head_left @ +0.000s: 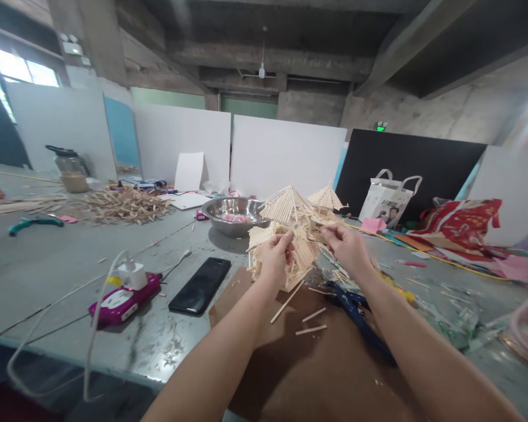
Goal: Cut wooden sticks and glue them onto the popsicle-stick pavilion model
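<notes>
A model building made of thin wooden sticks point(289, 202) stands at the far end of a brown board, with pointed roofs on top. My left hand point(278, 255) is closed, thumb and fingers gripping the front of the model. At the model's right side, my right hand point(345, 246) is pinched; I cannot tell whether its fingertips hold a loose stick or part of the model. Loose wooden sticks point(311, 330) lie on the brown board point(308, 375) below. Blue-handled pliers point(361, 319) rest partly under my right forearm.
Left of the board lie a black phone point(200, 285) and a purple power strip point(125, 299) with a white cable. Behind are a steel bowl point(233, 228), a heap of short sticks point(125, 205) and teal pliers point(35, 224). Clear scraps point(457, 325) clutter the right.
</notes>
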